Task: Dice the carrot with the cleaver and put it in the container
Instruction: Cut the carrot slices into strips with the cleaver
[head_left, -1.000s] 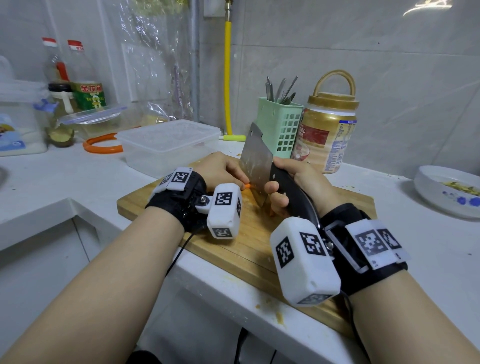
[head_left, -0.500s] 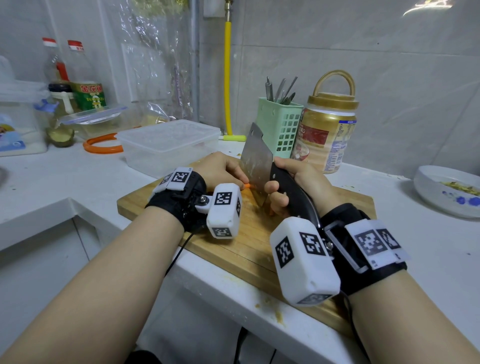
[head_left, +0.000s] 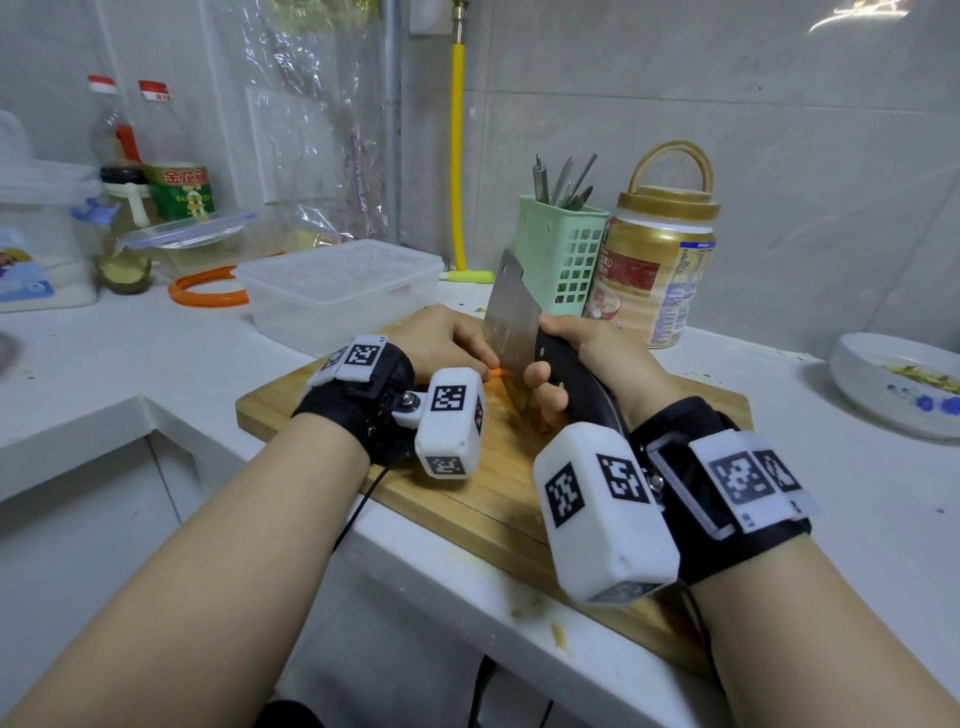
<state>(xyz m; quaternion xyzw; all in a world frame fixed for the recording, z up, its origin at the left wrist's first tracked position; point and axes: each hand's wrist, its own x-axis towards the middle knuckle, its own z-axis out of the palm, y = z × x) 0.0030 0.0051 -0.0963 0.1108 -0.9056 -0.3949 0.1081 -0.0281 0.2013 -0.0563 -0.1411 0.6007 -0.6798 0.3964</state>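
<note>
On the wooden cutting board only a small orange bit of the carrot shows, between my two hands. My left hand presses down on the carrot and hides most of it. My right hand grips the black handle of the cleaver, whose steel blade stands upright with its edge down at the carrot, close against my left fingers. The clear plastic container sits just behind the board on the left, with its lid on or empty, which I cannot tell.
A green utensil basket and a gold-lidded jar stand behind the board. A white bowl sits at the right. Bottles, a lidded box and an orange ring are at the back left. The counter edge runs under my wrists.
</note>
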